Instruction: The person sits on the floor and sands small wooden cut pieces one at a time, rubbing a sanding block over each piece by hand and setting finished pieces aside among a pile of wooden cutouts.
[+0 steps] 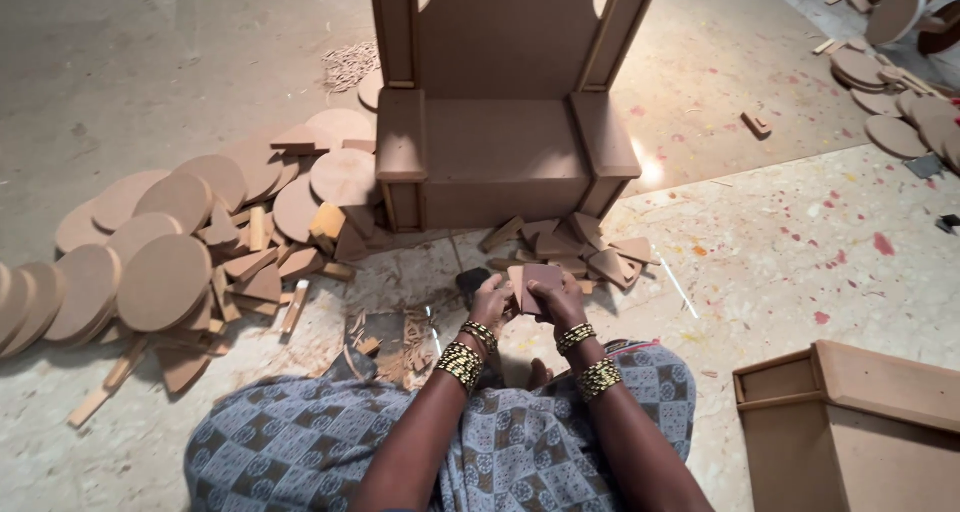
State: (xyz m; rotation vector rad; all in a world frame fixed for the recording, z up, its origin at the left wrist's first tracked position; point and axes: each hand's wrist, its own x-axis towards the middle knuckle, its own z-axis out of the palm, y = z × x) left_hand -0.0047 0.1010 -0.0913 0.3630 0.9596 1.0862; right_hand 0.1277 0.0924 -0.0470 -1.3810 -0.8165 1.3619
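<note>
I sit on the floor with both hands raised in front of my lap. My left hand (489,302) and my right hand (560,298) together grip a small flat brown board piece (536,284), held upright between the fingers. Both wrists carry beaded bangles. A small dark block (470,280) lies on the floor just left of my left hand. Several small brown offcuts (590,254) lie just beyond my hands, at the foot of a brown board chair-like frame (503,162).
Several round board discs (165,277) and strips are piled at the left. More discs (895,132) lie at the far right. An open board box (850,422) stands at the lower right. Wood scraps (385,342) lie near my knee on the speckled floor.
</note>
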